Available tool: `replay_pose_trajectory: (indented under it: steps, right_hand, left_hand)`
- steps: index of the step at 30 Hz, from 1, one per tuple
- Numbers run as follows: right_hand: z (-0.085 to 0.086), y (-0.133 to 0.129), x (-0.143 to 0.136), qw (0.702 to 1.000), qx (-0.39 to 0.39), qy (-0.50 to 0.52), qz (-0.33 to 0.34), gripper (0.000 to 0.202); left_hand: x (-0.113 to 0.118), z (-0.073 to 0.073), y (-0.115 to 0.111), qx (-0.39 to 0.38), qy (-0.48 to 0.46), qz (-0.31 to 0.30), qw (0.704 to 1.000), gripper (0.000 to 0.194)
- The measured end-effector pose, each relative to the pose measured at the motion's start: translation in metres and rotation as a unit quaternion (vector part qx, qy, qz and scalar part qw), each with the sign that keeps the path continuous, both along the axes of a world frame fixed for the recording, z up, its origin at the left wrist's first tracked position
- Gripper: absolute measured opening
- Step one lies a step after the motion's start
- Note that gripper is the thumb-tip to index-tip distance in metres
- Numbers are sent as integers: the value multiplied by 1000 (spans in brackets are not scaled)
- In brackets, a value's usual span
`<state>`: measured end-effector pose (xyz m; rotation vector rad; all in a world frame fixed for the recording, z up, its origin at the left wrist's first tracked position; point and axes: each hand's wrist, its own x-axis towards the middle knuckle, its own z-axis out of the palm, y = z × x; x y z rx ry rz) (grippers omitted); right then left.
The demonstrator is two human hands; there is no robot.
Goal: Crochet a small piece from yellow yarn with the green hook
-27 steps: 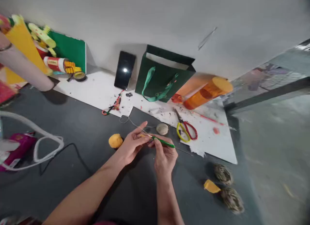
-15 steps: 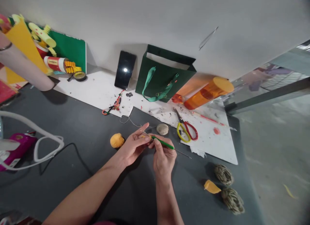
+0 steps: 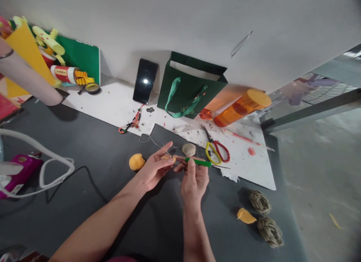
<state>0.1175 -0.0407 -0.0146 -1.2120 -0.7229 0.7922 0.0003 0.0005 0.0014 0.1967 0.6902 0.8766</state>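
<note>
A crochet hook with a green handle (image 3: 201, 162) lies in my right hand (image 3: 194, 181), thumb pressed on the handle. Its thin metal end sticks out to the right. My left hand (image 3: 155, 168) pinches a small yellow crocheted piece (image 3: 169, 159) between thumb and fingers, most of it hidden. The left index finger is raised, with thin thread running over it. Just beyond the hands sits a beige ball of thread (image 3: 188, 149). To the left of my left hand rests a yellow ball of yarn (image 3: 137, 162).
Red-and-yellow-handled scissors (image 3: 216, 151) lie on the white board (image 3: 251, 168). Behind stand a phone (image 3: 145, 81), a green paper bag (image 3: 188, 89) and an orange bottle (image 3: 239, 107). Two grey-green yarn bundles (image 3: 259, 201) and a yellow petal-shaped piece (image 3: 246, 215) are at right.
My right hand has moved slightly right, drawing the hook's handle away from my left hand and turning it flatter. The left hand stays almost in place.
</note>
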Motion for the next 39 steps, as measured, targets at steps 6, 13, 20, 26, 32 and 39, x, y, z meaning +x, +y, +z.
replay_pose_trajectory:
  steps: [6,13,20,26,32,39]
  right_hand:
    - [4,2,0,1000,11,-16,-11,25]
    - [5,4,-1,999,-2,38,11,28]
    - [5,2,0,999,-2,32,19,27]
    - [6,2,0,999,-19,36,24,27]
    - [3,3,1,998,-27,57,14,29]
    - [5,6,0,996,-21,84,29,33]
  left_hand:
    - [-1,0,1,16,-6,-5,1000,57]
    - [-3,-3,3,33,-16,-36,999,58]
    - [-4,-2,3,33,-1,-53,998,58]
    - [-6,-2,4,27,-24,-82,996,57]
    - [-6,-3,3,33,-44,-85,995,54]
    - [-6,-3,4,39,-50,-91,994,53]
